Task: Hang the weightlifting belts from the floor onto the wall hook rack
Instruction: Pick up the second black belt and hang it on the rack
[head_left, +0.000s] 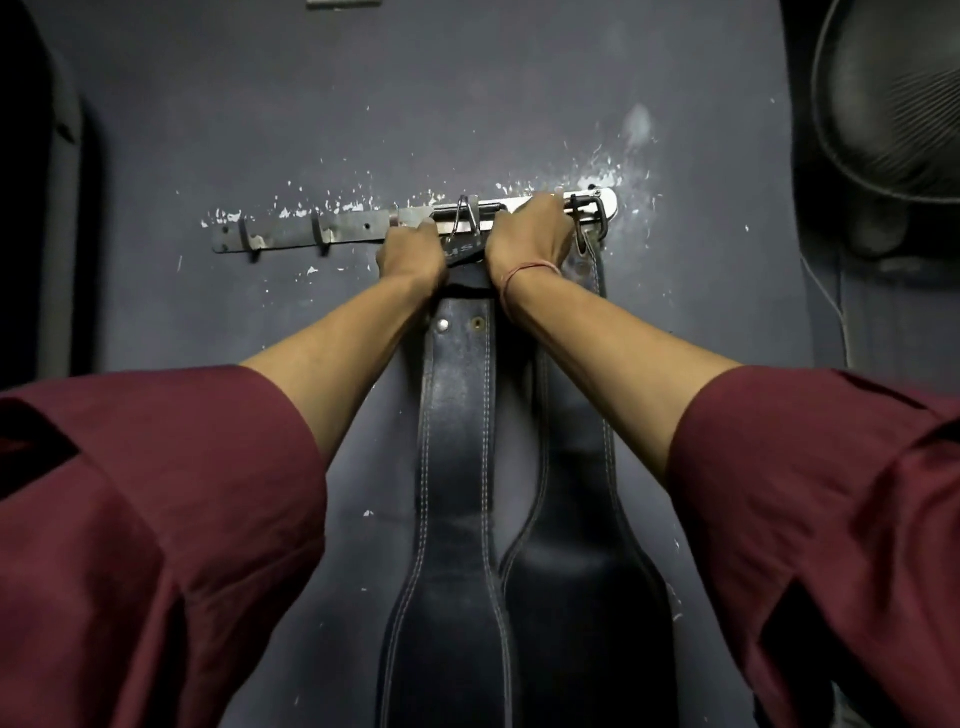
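Note:
A metal hook rack (291, 239) runs across the dark wall. Two dark leather weightlifting belts hang down from it side by side. The left belt (457, 467) has white stitching and two rivets near its top; its wire buckle (464, 221) sits up at a hook in the rack's middle. My left hand (410, 254) grips this belt's top end from the left, and my right hand (527, 236) grips it from the right. The right belt (576, 571) hangs by its buckle from the hook at the rack's right end (597, 215).
Two bare hooks (249, 241) (319, 236) stand on the rack's left part. A fan with a round wire guard (893, 104) fills the upper right corner, with a thin cable (836, 306) running down below it. A dark upright frame (57, 208) lines the left edge.

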